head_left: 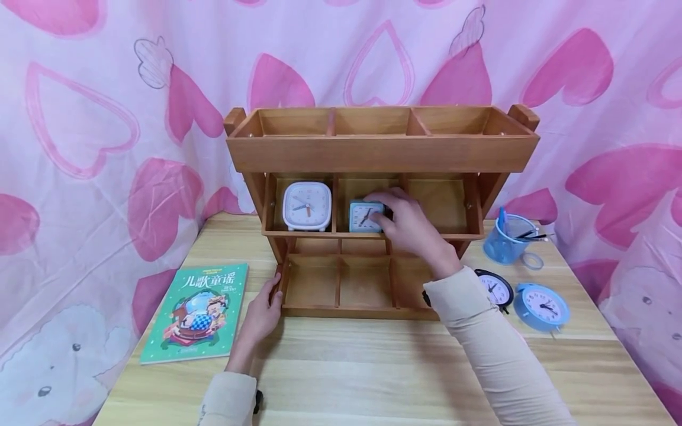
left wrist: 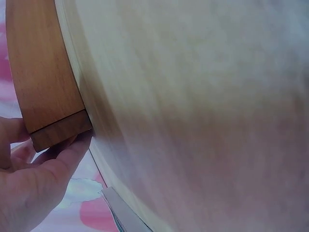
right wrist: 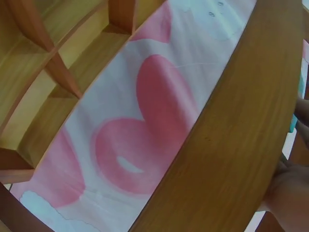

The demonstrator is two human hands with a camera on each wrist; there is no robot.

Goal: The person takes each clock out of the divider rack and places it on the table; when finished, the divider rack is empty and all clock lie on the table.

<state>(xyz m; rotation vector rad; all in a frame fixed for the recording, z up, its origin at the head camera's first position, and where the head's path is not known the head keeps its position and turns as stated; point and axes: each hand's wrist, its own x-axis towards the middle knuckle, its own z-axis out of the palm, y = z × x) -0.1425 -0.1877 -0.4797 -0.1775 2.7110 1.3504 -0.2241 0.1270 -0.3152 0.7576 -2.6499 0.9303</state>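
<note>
A brown wooden three-tier organizer shelf (head_left: pixel 383 155) stands on the table. My right hand (head_left: pixel 407 222) reaches into the middle compartment of its middle tier and grips a small teal square alarm clock (head_left: pixel 363 218) by its top and right side. In the compartment to the left sits a white rounded alarm clock (head_left: pixel 307 206). With my left hand (head_left: pixel 262 312) I hold the organizer's lower left side; in the left wrist view thumb and fingers close round the wooden end (left wrist: pixel 60 130). The right wrist view shows my right hand (right wrist: pixel 289 193) partly, at the edge.
A green book (head_left: pixel 197 313) lies on the left of the table (head_left: pixel 351 373). On the right are a black round alarm clock (head_left: pixel 496 289), a blue alarm clock (head_left: pixel 542 306), a blue mesh pen cup (head_left: pixel 503 242) and a small ring (head_left: pixel 533 261). Behind hangs a pink heart-patterned curtain (head_left: pixel 330 47).
</note>
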